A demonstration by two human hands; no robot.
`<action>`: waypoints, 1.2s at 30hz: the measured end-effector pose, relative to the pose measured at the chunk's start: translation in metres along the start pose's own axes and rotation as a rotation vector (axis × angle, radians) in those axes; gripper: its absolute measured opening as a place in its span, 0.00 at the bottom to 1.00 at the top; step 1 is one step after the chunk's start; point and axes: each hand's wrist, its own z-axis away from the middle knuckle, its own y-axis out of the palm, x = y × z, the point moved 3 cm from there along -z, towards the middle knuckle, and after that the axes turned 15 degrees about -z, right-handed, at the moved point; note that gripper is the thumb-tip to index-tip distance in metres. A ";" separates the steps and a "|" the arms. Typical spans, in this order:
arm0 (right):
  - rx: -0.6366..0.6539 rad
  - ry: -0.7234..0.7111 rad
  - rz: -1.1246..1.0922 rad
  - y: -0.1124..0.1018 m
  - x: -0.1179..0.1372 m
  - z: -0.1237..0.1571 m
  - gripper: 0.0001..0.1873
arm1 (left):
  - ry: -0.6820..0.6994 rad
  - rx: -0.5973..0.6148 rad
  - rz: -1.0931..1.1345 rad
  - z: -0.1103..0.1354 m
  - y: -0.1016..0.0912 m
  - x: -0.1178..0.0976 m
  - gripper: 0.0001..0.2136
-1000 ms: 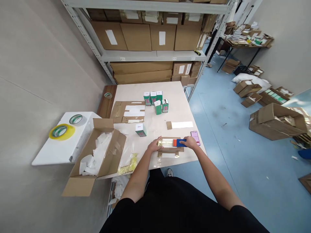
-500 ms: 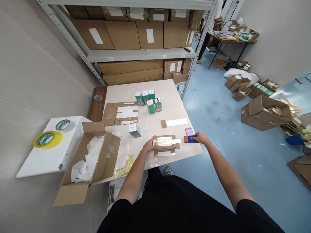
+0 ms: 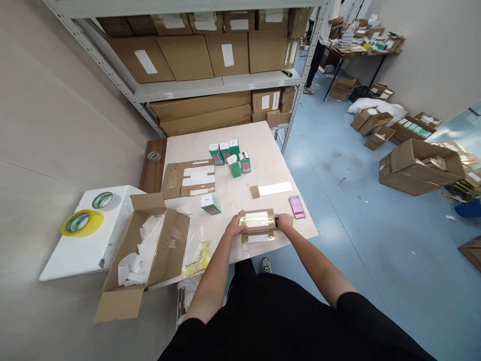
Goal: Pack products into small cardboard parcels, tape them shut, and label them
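Observation:
A small flat cardboard package [image 3: 257, 224], glossy with clear tape and bearing a white label, lies near the front edge of the pale table [image 3: 263, 170]. My left hand [image 3: 236, 225] rests on its left end with the fingers laid over the edge. My right hand [image 3: 284, 221] is closed at its right end on the blue and orange tape dispenser, of which only a dark sliver shows by the fingers. A pink phone [image 3: 297, 206] lies just right of that hand. A single green box [image 3: 211, 204] stands to the left behind the package.
Several green boxes [image 3: 230, 155] stand mid-table beside flattened cardboard [image 3: 189, 177]. An open carton of white padding [image 3: 147, 248] hangs off the left front. Tape rolls [image 3: 81, 220] sit on a white board. Shelving with cartons [image 3: 210, 55] stands behind, boxes [image 3: 421, 168] litter the blue floor, and a person [image 3: 319, 47] stands far back.
My right hand, which had pulled the dispenser out to the right past the package, has come back to the package's right end. My left hand stays on the left end.

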 end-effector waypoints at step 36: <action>0.066 -0.022 -0.471 0.049 0.002 0.000 0.29 | -0.347 -0.080 0.147 0.000 0.036 -0.011 0.30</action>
